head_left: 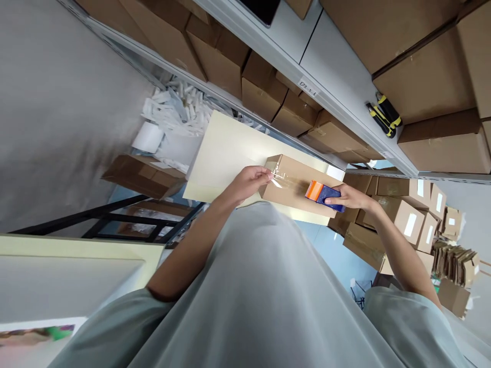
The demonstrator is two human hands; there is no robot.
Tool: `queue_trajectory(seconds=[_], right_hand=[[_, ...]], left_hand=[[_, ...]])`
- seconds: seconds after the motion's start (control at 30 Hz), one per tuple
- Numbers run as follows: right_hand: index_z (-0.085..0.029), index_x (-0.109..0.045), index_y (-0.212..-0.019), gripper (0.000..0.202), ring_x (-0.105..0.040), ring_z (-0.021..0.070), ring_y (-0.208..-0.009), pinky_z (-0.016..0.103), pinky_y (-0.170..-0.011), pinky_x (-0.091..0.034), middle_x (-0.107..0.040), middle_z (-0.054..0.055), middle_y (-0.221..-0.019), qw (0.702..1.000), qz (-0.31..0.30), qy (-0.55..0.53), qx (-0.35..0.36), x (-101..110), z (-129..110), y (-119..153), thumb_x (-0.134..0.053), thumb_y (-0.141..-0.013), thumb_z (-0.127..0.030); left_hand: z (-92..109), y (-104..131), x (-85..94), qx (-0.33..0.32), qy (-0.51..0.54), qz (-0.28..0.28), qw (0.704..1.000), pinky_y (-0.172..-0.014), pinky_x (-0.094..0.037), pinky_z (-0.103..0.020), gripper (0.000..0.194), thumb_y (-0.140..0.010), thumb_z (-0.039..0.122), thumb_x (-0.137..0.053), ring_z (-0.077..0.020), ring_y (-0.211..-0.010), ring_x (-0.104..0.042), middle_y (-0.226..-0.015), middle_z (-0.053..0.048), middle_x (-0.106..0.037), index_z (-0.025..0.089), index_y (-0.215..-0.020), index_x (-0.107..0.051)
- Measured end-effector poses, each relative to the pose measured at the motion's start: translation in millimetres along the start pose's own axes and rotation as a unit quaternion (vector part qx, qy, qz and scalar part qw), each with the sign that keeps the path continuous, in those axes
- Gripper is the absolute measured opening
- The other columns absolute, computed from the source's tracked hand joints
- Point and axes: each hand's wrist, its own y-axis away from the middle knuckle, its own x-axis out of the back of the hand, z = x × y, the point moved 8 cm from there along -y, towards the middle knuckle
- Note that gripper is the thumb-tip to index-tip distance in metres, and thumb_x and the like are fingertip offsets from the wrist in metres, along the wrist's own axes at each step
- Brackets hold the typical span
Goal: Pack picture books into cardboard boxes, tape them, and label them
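Note:
A brown cardboard box (pixel 293 176) lies on a cream table (pixel 207 163) in front of my body. Clear tape (pixel 282 180) shines on the box's left part. My left hand (pixel 252 180) is at the box's left end, its thumb and fingers pinched on the loose end of the tape. My right hand (pixel 345 197) grips a blue and orange tape dispenser (pixel 325 195) over the right part of the box. The dispenser's orange end points left, toward my left hand.
Above the table runs a metal shelf (pixel 318 94) with boxes and two yellow-black cutters (pixel 384 116). An open carton (pixel 148 176) and white paper scraps (pixel 180 110) lie to the left. Stacked cartons (pixel 399 214) stand at right. A black metal frame (pixel 126 217) is at lower left.

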Motion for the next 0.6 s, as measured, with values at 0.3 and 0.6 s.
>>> queue_trajectory(seconds=[0.3, 0.6], right_hand=[[-0.021, -0.056, -0.074, 0.067, -0.041, 0.0118, -0.063, 0.027, -0.059, -0.033, -0.049, -0.005, -0.067, 0.999, 0.021, -0.003, -0.031, -9, -6, -3, -0.073, -0.081, -0.085], [-0.023, -0.05, -0.07, 0.07, -0.04, 0.0122, -0.062, 0.027, -0.058, -0.032, -0.044, -0.005, -0.065, 0.999, 0.038, 0.027, -0.025, -9, -31, -10, -0.069, -0.081, -0.089]], left_hand=[[0, -7, 4.3, -0.004, -0.016, 0.006, 1.0, -0.112, -0.053, -0.05, 0.047, -0.07, 0.056, -0.092, -0.0255, -0.102, -0.07, -0.094, -0.006, -0.073, 0.017, -0.088, -0.072], [-12, -13, 13.2, 0.027, 0.088, -0.026, 0.995, -0.119, -0.051, -0.055, 0.054, -0.063, 0.056, -0.1, -0.022, -0.099, -0.072, -0.089, -0.002, -0.066, 0.017, -0.08, -0.067]])
